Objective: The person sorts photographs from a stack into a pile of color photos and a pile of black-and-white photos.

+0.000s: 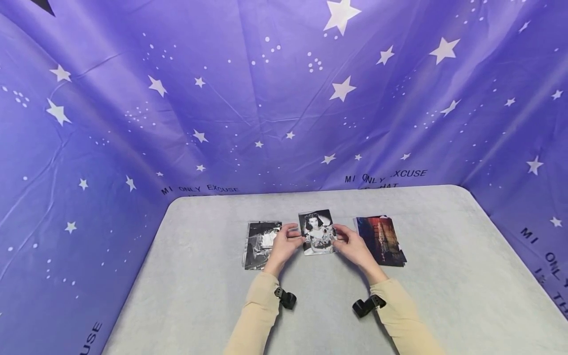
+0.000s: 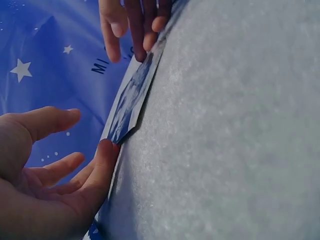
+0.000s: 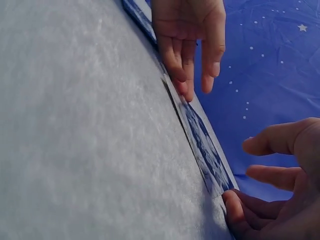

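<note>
A black-and-white photo card of a person in a patterned dress lies on the grey table between both hands. My left hand is at its left edge, and in the left wrist view the lower fingers touch the card's side while thumb and index finger stand apart. From the other side, my right hand touches the right edge; the right wrist view shows its lower fingers against the card, thumb lifted away. Neither hand pinches the card.
Beside the left hand is a stack of black-and-white photo cards. To the right lies a stack with a dark red and blue picture on top. A purple star-printed curtain surrounds the table at the back and sides.
</note>
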Tool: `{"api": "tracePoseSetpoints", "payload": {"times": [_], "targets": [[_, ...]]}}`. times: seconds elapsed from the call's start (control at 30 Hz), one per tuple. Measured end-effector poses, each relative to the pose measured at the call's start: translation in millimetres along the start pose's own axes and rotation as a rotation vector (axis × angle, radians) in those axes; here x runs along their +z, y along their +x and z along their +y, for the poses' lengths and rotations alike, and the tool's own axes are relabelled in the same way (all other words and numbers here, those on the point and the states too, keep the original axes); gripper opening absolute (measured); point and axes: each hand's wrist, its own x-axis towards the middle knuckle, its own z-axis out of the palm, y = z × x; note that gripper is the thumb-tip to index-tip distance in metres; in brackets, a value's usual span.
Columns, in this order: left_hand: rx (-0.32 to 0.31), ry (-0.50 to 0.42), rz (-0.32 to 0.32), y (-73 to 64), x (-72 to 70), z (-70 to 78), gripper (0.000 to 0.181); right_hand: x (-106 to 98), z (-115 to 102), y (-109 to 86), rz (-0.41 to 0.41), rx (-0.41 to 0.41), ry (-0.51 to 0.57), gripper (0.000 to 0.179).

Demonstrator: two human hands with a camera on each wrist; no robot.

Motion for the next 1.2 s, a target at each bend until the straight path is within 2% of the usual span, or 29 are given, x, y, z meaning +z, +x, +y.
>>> {"api": "tracePoseSetpoints", "payload": {"times": [0.1,0.27,0.4,0.53,0.7,0.9,1.0,1.13,1.2], "targets": [[-0.018,-0.029,-0.012,-7.7,-0.4,15.2,0.049,2,0,0.2,0.005,0.034,0.034,0.050],[-0.049,-0.059,-0.015,-14.1,-1.6,23.4,0.051,3,1,-0.4,-0.012,0.044,0.120,0.050],[-0.067,-0.086,-0.040,-10.8,-1.6,17.0,0.053,4,1,-2.3,-0.008,0.055,0.153,0.048],[-0.073,-0.113,-0.063,-2.3,-0.4,-0.6,0.052,6,0,-4.2,0.005,0.063,0.183,0.045],[-0.063,-0.139,-0.061,3.9,0.6,-18.2,0.049,11,-1,-7.0,0.018,0.078,0.231,0.044],[-0.062,-0.195,-0.074,0.3,-2.8,-19.3,0.052,14,-4,-10.8,0.030,0.089,0.266,0.045],[-0.061,-0.222,-0.099,-3.6,-7.5,-12.6,0.052,16,-7,-11.8,0.036,0.095,0.312,0.046],[-0.062,-0.261,-0.116,-4.3,-11.1,-14.7,0.052,17,-11,-12.4,0.027,0.101,0.373,0.050],[-0.067,-0.283,-0.113,-2.2,-11.9,-23.2,0.052,17,-12,-12.4,0.017,0.099,0.391,0.053]]}}
